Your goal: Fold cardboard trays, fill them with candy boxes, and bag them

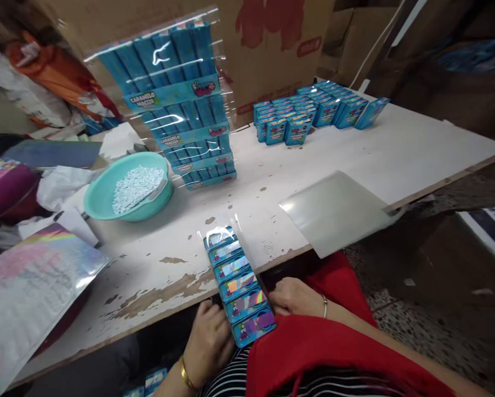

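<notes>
A clear-wrapped pack of blue candy boxes [244,292] lies tilted across the table's front edge, its near end over my lap. The boxes sit in one row, their shiny ends facing up, and loose clear film stands out past the far end. My left hand [211,335], fingers curled, grips the pack's left side low down. On the opposite side my right hand [296,296] is closed against the pack's edge; its fingertips are hidden. Beyond the pack rises a stack of similar wrapped packs [189,113], labelled "Caramelo Macizo".
A turquoise basin [102,193] of small pale candies stands at the left. Rows of small blue boxes [299,131] line the back right. Clear film sheets [338,212] overhang the front edge at the right. An iridescent sheet [36,286] lies at the left. Behind stands a large carton [272,60].
</notes>
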Available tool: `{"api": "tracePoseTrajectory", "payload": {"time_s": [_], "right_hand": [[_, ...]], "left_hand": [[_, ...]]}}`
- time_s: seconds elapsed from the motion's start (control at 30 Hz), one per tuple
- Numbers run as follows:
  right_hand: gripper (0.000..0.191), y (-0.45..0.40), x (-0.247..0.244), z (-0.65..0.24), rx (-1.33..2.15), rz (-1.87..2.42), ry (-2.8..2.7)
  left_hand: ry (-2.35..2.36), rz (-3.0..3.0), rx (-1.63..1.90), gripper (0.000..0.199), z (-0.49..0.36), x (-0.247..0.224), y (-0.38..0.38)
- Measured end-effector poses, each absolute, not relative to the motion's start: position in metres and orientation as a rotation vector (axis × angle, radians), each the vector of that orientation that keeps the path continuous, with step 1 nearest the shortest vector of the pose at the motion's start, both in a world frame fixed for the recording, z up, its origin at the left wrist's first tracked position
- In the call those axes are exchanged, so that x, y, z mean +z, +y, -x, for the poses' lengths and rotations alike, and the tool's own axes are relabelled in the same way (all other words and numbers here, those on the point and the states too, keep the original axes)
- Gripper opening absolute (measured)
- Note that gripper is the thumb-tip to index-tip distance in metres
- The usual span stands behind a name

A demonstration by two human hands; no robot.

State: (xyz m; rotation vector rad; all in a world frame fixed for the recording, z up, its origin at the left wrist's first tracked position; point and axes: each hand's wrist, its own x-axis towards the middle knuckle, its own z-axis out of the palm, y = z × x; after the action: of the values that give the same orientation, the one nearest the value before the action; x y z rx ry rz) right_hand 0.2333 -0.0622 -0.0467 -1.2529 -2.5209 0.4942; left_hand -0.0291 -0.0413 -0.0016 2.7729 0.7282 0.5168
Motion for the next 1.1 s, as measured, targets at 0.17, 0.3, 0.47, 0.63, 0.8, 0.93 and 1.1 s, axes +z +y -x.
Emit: {"api": "tracePoseTrajectory", "payload": {"time_s": [0.17,0.3,0.47,0.63,0.8,0.93,1.1], "right_hand": [[0.026,-0.069,-0.041,-0.232,0.790,1.099,-2.570],[0.034,-0.040,-0.031,-0.247,0.839,1.331,-2.227],[0.037,0.019,-0.019,-0.296,0.804,1.693,-1.495],[0.055,0.024,-0.013,-0.300,1.024,1.552,-1.033],[0.051,0.033,-0.009,-0.263,1.077,1.431,-0.846],[0.053,0.046,-0.005,-0.250,1.112,1.355,-0.751],[0.053,0.048,-0.001,-0.252,1.167,1.294,-0.651]], "left_hand": [[0.639,-2.779,0.590,0.030,0.037,-0.008,-0.071],[0.876,-2.653,0.516,0.023,-0.005,0.006,-0.062],[0.864,-2.532,0.572,0.020,-0.074,0.023,-0.023],[1.485,-2.096,1.337,0.028,-0.036,0.035,0.039],[1.586,-1.356,1.150,0.052,0.009,0.019,0.092],[1.461,-1.016,1.083,0.053,0.005,0.006,0.094],[1.488,-1.005,1.145,0.043,-0.004,0.004,0.088]]}}
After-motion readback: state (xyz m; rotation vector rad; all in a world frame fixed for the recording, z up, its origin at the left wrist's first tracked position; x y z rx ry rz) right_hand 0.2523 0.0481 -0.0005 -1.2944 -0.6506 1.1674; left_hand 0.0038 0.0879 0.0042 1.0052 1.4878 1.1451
